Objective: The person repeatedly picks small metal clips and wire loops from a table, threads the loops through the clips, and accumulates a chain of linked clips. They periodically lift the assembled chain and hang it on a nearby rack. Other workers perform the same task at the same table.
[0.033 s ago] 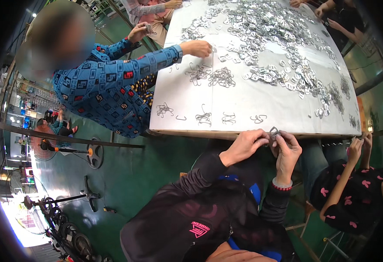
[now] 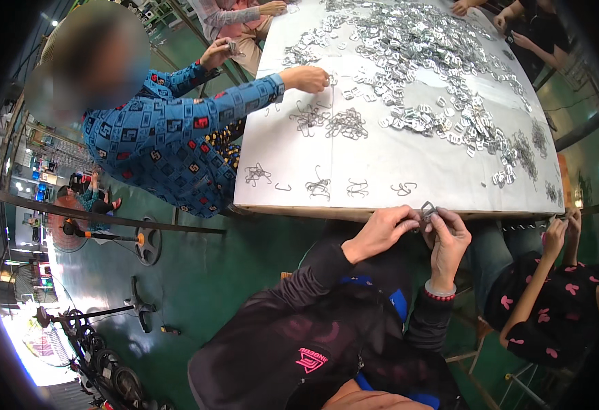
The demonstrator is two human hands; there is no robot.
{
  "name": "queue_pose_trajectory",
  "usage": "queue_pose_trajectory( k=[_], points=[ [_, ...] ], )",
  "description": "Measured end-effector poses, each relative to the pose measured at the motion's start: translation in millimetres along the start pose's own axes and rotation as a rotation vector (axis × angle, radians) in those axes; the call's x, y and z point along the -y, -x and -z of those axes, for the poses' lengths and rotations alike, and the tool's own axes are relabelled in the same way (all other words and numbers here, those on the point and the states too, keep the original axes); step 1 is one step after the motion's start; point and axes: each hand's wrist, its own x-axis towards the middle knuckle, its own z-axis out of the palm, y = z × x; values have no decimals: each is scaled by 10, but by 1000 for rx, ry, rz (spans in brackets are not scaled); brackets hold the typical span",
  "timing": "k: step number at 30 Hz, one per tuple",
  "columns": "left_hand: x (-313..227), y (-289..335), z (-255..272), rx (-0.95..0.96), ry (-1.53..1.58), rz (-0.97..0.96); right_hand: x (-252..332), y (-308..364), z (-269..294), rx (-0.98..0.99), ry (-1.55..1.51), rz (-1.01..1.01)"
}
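Just off the table's near edge, my hands meet in front of my body. My right hand (image 2: 448, 242) is closed, pinching a small grey metal buckle (image 2: 427, 206) between thumb and fingers, its angular frame sticking up. Beside it, my left hand (image 2: 383, 231) has thumb and forefinger pressed together close to the buckle. What those left fingers hold is too small and hidden to name. On the white table (image 2: 279, 147) just beyond lie little groups of bent wire hooks (image 2: 403, 188). A larger heap of wire hooks (image 2: 346, 123) lies farther off.
Many flat metal buckles (image 2: 426, 41) are spread over the far and middle table. More wire pieces (image 2: 525, 156) lie at the right. A co-worker's hand (image 2: 306, 78) reaches over the left edge; another co-worker's hands (image 2: 563, 229) are at the near right corner. A fan (image 2: 74, 232) stands left.
My hands stay in nearly the same place, with the buckle tilted slightly. The left co-worker's reaching hand has shifted a little to the left.
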Motion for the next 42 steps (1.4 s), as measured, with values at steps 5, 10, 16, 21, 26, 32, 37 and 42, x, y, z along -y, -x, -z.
queue_pose_trajectory(
  k=[5,10,16,21,26,32,37,42],
  points=[
    [301,-188,407,-254,-93,-119,-47,-56,23,76,-139,42],
    [902,-750,1357,-471,-761,-63,67,-68,44,97,-123,59],
    [1246,-963,1553,-244,-1031,-8,151,-38,61,61,-110,48],
    [918,-767,1309,-273,-712,-10,146,-28,67,97,-51,46],
    [156,-368,685,-120,37,82,71,11,-4,126,35,58],
    [-330,-154,135,-108,-129,-246,21,120,-72,96,-9,118],
    [-329,-156,10,-151,-145,-277,-4,154,-111,88,15,211],
    [-254,-192,84,-90,16,-245,5,138,-165,167,49,205]
  ],
)
